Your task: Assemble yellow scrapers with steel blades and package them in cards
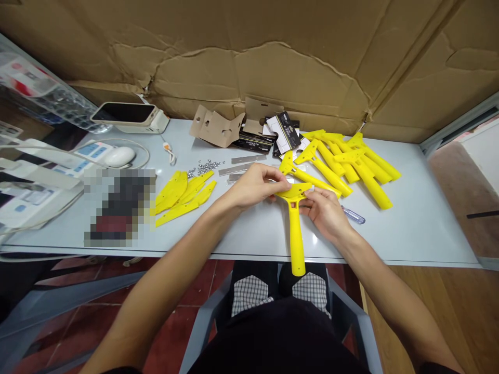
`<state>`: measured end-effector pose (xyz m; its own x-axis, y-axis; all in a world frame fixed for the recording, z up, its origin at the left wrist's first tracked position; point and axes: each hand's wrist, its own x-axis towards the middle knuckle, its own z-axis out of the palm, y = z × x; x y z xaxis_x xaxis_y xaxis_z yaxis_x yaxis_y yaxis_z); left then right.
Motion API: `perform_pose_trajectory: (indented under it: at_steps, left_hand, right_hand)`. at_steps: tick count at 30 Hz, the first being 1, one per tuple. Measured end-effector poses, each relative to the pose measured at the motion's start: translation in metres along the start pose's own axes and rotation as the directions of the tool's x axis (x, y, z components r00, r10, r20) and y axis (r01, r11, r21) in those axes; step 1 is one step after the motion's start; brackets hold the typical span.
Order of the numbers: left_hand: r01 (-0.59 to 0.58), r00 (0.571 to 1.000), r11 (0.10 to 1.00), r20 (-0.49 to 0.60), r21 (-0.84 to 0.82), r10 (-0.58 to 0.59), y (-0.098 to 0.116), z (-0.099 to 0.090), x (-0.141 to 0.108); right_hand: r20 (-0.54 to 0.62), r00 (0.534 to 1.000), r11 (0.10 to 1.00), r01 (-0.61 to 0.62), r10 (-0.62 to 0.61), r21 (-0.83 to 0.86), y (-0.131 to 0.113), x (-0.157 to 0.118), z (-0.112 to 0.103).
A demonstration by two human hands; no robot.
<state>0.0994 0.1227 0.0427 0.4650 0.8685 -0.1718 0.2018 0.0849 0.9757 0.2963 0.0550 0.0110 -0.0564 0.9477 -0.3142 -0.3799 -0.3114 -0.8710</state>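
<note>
Scraper [296,234] smooth plastic; blades [248,159] metal; tabletop [421,223] glossy; cardboard [257,78] matt.

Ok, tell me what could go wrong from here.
The left hand is close to the loose metal blades, so a careless move might nick it. The small silvery parts lie in a loose heap; a brushing forearm could scatter them. Both hands hold the yellow handle, its lower end showing past the near edge of the table; if they slip, it might drop off.
</note>
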Motion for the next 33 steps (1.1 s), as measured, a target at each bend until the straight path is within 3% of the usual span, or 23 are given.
perform_pose_trajectory:
  at_steps: [9, 15, 24, 33]
  left_hand:
    - [0.023, 1.0, 1.0, -0.009, -0.001, -0.023, -0.001, -0.004, 0.0]
    - [-0.072, 0.985, 0.991, 0.164, 0.114, 0.052, -0.002, -0.015, 0.007]
    - [-0.177, 0.958, 0.959, 0.262, 0.219, 0.117, 0.0, -0.029, 0.01]
    - [-0.333, 0.901, 0.877, 0.391, 0.348, 0.187, 0.009, -0.035, 0.018]
  right_hand:
    - [0.009, 1.0, 1.0, -0.002, 0.002, 0.006, 0.003, 0.003, -0.004]
    - [0.06, 0.998, 1.0, 0.017, -0.017, -0.004, 0.005, 0.003, -0.005]
    - [0.176, 0.984, 0.999, 0.023, -0.017, -0.035, 0.005, 0.001, -0.006]
    - [0.106, 0.994, 0.999, 0.007, -0.003, -0.037, 0.006, 0.003, -0.007]
